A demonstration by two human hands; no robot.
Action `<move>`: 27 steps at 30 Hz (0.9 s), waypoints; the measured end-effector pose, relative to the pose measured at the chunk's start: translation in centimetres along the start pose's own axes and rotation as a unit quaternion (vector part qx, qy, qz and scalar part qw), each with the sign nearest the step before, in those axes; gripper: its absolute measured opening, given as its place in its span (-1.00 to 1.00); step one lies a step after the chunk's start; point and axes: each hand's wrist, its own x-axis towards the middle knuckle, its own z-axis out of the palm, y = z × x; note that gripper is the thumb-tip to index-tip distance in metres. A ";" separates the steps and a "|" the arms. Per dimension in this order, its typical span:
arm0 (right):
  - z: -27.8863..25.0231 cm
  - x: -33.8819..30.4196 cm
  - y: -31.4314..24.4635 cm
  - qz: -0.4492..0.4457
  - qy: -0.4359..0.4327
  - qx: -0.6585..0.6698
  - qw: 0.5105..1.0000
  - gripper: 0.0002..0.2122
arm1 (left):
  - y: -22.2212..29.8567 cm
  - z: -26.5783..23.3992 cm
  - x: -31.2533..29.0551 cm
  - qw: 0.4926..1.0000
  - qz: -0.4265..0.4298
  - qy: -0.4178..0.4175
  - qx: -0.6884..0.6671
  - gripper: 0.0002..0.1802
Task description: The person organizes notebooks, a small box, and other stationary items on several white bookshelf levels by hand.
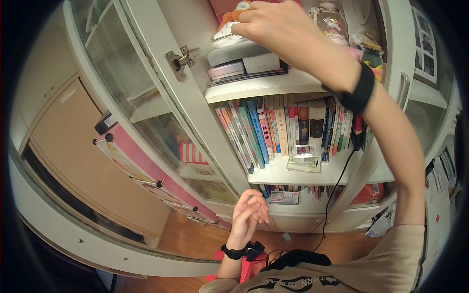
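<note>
My right hand reaches up to the upper shelf of a white cabinet, its fingers closed on a small orange-and-white soft toy that is partly hidden behind them. White material shows just below the toy, above a stack of grey boxes. Lower down, in front of the bookshelf, my left hand hangs in the air with loosely bent fingers and nothing in it. Black bands circle both wrists.
An open glass cabinet door stands at the left. Upright books fill the middle shelf, with a small clear case before them. Jars stand at the upper right. A black cable hangs down to the wooden floor.
</note>
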 end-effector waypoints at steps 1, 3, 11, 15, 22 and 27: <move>1.7 0.3 1.2 -0.015 -0.024 0.034 0.999 -0.89 | -0.1 0.1 0.0 1.000 -0.003 -0.002 0.001 -0.77; 3.7 0.9 2.8 -0.029 -0.046 0.061 0.997 -0.87 | -0.2 0.4 -0.3 1.000 -0.019 0.002 0.013 -0.79; 1.9 1.5 0.6 0.062 -0.177 -0.004 0.982 -0.88 | 0.8 -2.0 -2.4 0.998 0.004 0.055 0.020 -0.81; -1.6 -1.9 -1.0 -0.030 -0.041 -0.017 0.999 -0.94 | 0.9 -2.9 -2.9 0.994 0.033 0.100 0.025 -0.86; -1.9 -6.6 0.1 0.008 -0.119 -0.005 0.993 -0.91 | 1.0 -1.3 -0.5 0.995 0.042 0.071 0.047 -0.88; -3.0 -7.3 0.3 0.010 -0.115 0.032 0.993 -0.77 | 5.9 4.2 5.8 0.929 0.193 0.012 0.315 -0.87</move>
